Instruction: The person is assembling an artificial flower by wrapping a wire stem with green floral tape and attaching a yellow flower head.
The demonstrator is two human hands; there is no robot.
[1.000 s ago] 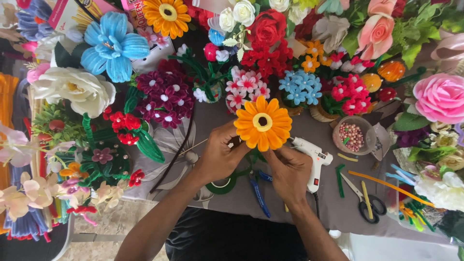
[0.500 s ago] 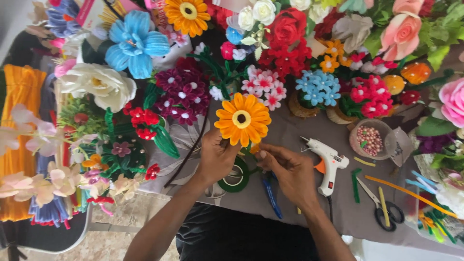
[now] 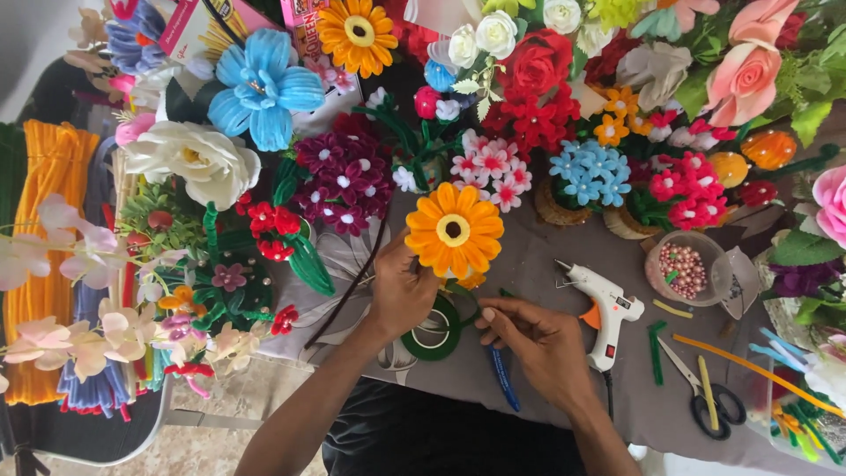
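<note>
Hands: left hand [image 3: 401,291] clamps flower [image 3: 453,231] under the head; right hand [image 3: 538,339] pinches tape [image 3: 438,330]. Keep tape taut, overlap each turn.

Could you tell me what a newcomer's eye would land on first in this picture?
First the big orange flower with its yellow centre, held up mid-table by the left hand, while the right hand pinches something thin just below it. Behind them a bank of handmade flowers fills the table's far side, led by a sky-blue flower at upper left. A white glue gun lies right of the hands.
</note>
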